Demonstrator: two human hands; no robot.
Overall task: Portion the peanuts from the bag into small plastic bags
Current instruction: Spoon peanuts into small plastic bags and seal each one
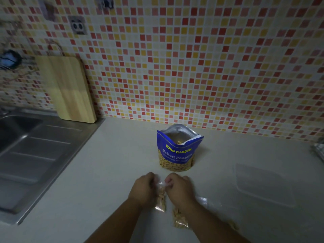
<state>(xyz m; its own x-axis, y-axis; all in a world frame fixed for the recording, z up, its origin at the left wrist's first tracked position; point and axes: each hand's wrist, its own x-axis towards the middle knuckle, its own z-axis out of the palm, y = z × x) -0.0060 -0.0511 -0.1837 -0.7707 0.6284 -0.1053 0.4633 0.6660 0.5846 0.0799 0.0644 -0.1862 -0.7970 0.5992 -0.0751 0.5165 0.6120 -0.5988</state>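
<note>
A blue bag of salted peanuts (pixel 178 149) stands open on the pale counter (pixel 108 172), peanuts showing in its mouth. In front of it my left hand (pixel 142 190) and my right hand (pixel 180 189) pinch the top of a small clear plastic bag (pixel 161 199) filled with peanuts, one hand at each side of its mouth. A second small bag of peanuts (pixel 178 219) lies on the counter under my right forearm. More clear plastic (pixel 203 201) shows just right of my right wrist.
A clear plastic lid or tray (pixel 264 185) lies on the counter to the right. A steel sink and drainboard (pixel 35 155) fill the left side. A wooden cutting board (pixel 70 88) leans on the tiled wall. A shiny object (pixel 318 151) sits at the right edge.
</note>
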